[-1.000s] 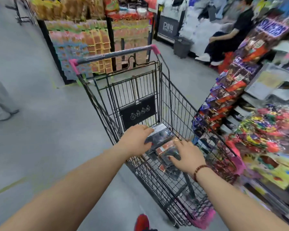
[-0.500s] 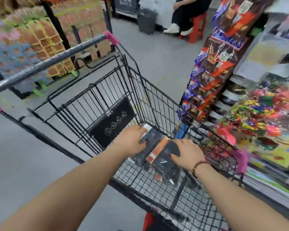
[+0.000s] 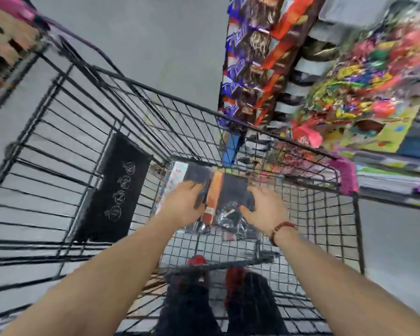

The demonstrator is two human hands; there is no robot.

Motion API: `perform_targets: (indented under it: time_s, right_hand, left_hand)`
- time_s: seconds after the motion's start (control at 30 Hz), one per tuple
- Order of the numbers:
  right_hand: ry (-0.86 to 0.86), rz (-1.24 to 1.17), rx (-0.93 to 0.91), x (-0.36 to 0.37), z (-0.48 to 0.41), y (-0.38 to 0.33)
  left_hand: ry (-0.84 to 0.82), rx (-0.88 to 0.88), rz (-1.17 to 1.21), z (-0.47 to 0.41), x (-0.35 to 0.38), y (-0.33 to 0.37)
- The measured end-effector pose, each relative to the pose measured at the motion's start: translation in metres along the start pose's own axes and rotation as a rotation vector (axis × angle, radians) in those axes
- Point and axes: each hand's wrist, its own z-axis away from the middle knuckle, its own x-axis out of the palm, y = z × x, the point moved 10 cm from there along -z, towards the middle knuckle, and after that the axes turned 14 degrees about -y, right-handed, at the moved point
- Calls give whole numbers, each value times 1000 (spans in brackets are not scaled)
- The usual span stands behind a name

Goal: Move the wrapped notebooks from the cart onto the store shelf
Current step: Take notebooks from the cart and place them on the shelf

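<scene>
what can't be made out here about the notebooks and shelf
Head view:
1. Notebooks: number unclear; left hand and right hand cover part of the pile.
2. Shelf goods: labels lost to motion blur.
3. Cart handle: cut off by upper left edge.

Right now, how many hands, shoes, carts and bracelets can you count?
Hands: 2, the left hand and the right hand, both on the notebooks
Shoes: 2, both red, seen through the cart's floor
Cart: 1
Bracelet: 1, on the right wrist
Total: 6
</scene>
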Motion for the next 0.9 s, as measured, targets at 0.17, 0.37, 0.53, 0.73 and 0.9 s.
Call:
perform_targets:
  time_s: [0.17, 0.37, 0.53, 0.73, 0.9]
  right_hand:
    - [25, -224, 134, 51, -28, 18]
    - [111, -423, 258, 104, -56, 44]
    - [128, -611, 397, 136, -74, 59]
    - [235, -723, 455, 154, -80, 70]
    - [287, -851, 452, 159, -74, 79]
  left_hand:
    - [10, 22, 33, -24, 26, -30]
    - [21, 15, 80, -53, 63, -59]
    - [53, 108, 52, -69, 91, -65]
    - [157, 135, 38, -75, 101, -72]
    - [167, 141, 68, -75, 105, -77]
